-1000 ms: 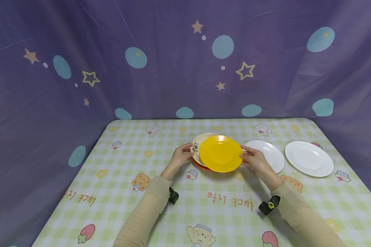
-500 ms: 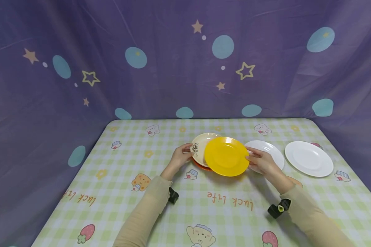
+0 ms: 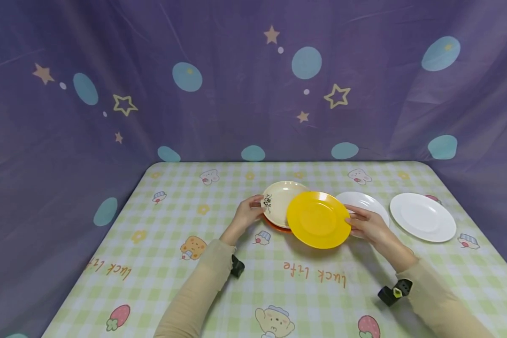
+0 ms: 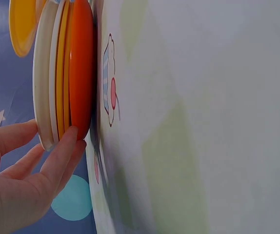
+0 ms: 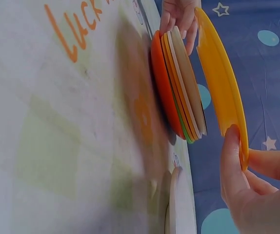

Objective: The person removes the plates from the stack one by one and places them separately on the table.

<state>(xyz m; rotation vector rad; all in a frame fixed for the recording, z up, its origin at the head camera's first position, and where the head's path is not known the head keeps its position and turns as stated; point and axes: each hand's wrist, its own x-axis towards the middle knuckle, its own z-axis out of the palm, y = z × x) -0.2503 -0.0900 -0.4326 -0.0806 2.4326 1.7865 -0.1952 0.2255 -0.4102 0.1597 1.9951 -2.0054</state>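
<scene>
My right hand (image 3: 369,227) pinches the right rim of a yellow plate (image 3: 318,219), thumb on one face and fingers on the other. In the right wrist view this plate (image 5: 223,73) is raised, with a gap between it and a stack of plates. A cream plate (image 3: 280,199) with a dark printed motif tops that stack, and an orange-red plate (image 4: 83,68) lies at the bottom. White, yellow-orange and green rims show between them. My left hand (image 3: 247,213) grips the stack's left edge, as the left wrist view shows.
Two white plates stand to the right on the checked tablecloth (image 3: 160,291): a nearer white plate (image 3: 367,201), partly behind my right hand, and a farther white plate (image 3: 422,217) near the right edge. A purple curtain (image 3: 236,112) hangs behind the table.
The yellow plate has moved right and toward me in my right hand, uncovering more of the cream plate. My left hand has stayed at the stack's edge.
</scene>
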